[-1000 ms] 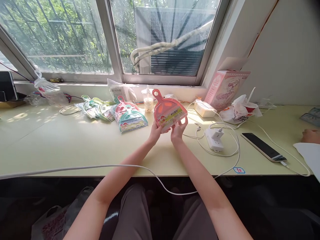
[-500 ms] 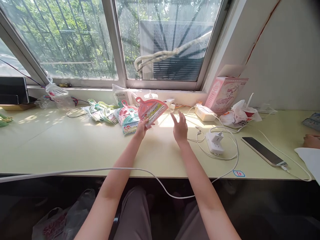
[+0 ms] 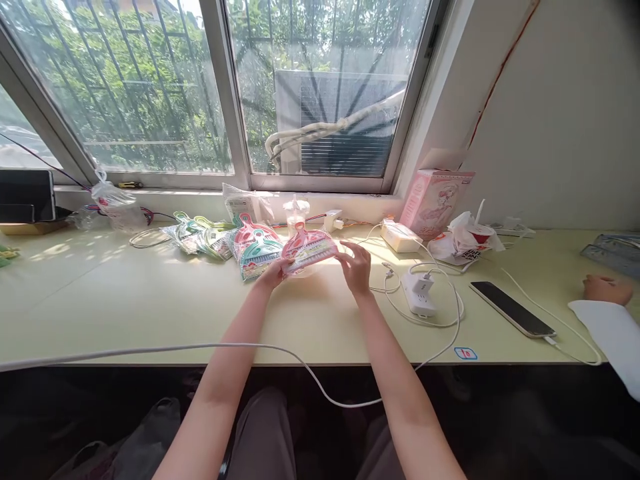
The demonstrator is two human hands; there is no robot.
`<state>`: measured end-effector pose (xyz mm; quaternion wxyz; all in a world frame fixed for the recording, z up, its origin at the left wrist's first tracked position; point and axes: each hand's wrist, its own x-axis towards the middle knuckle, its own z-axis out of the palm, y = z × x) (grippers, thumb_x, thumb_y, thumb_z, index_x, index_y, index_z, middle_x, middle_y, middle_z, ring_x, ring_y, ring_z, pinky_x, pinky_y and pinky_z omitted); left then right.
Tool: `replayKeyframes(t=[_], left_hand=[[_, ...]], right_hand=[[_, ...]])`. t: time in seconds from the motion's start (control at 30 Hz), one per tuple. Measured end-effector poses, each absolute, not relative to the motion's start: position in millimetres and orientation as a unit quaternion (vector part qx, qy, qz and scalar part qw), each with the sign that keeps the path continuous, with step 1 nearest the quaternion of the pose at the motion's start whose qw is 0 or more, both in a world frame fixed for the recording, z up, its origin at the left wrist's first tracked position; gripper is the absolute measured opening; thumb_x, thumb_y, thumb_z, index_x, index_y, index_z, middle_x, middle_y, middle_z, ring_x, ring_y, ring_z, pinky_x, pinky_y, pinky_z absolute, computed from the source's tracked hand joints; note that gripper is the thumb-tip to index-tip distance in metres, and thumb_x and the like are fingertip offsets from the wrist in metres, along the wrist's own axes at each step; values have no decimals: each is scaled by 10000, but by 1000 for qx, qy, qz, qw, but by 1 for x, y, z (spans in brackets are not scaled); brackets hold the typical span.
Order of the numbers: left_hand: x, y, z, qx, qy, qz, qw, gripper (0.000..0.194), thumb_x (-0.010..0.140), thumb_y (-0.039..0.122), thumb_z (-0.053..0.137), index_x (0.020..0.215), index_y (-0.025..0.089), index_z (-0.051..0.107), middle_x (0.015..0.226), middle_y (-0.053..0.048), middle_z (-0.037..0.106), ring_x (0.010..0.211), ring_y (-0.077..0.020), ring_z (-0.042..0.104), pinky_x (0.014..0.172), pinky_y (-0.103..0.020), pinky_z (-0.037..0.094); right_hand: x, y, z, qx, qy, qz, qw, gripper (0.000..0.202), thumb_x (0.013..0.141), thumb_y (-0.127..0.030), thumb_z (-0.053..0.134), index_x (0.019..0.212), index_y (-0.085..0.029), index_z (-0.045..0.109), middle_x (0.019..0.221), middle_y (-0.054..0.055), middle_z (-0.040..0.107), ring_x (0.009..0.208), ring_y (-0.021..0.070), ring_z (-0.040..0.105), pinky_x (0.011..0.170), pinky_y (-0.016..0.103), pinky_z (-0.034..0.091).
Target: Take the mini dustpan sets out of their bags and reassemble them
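Observation:
A pink dustpan set in clear wrapping [image 3: 309,251] is held a little above the table, its handle loop pointing toward the window. My left hand [image 3: 274,273] is closed on its lower left corner. At its right edge, the fingers of my right hand [image 3: 356,265] are bent and pinch the wrapping. Just left of the held set lie a teal packaged dustpan [image 3: 260,252] and a red-pink one [image 3: 250,231] behind it. Several green packaged sets [image 3: 200,236] lie further left.
A power strip [image 3: 419,293] with looped white cables and a phone [image 3: 511,309] are at the right. Behind stand a pink box [image 3: 434,203] and a white box [image 3: 400,236]. Another person's hand [image 3: 607,289] rests at the far right. A white cable [image 3: 200,346] crosses in front.
My right hand has moved in from the right and taken hold of the set's right edge. The pink set has been lowered and turned flatter. The camera view has shifted slightly.

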<state>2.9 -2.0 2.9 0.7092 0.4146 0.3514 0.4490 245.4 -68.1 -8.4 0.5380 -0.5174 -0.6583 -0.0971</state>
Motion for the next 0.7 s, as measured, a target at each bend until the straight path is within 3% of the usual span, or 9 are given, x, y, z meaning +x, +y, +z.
replayKeyframes(t=[0.2,0.3,0.47,0.6,0.7], left_hand=[[-9,1,1,436,397,392,706,112,775,101,687,886,104,671,716,-71,694,556,-129,642,512,-206,534],[-7,5,-2,489,370,356,705,103,803,153,685,883,89,670,714,-85,691,520,-120,610,471,-207,494],[5,3,-4,546,305,324,710,266,784,236,722,989,77,662,807,-125,715,525,-105,580,441,-203,421],[22,-8,-5,569,281,321,703,363,760,356,761,975,103,615,774,-91,690,493,-75,533,426,-187,330],[40,-18,-6,582,266,334,692,437,748,443,764,975,120,576,788,-79,677,501,-68,523,434,-185,293]], right_hand=[[243,-67,2,-434,-698,-6,570,147,898,-303,630,807,-261,736,1403,34,598,1397,258,462,1167,545,266],[241,-71,11,-413,-678,62,604,169,910,-299,601,801,-252,722,1213,44,716,1259,250,594,1167,543,256],[247,-74,16,-417,-635,84,645,192,899,-330,603,781,-259,737,949,29,762,1097,236,649,1065,470,410],[260,-72,13,-425,-602,85,671,205,905,-356,591,891,-261,772,1021,40,757,1102,231,655,1044,434,452],[270,-71,9,-439,-560,92,697,239,901,-381,593,963,-244,779,1193,59,716,1155,229,639,1048,421,466]])
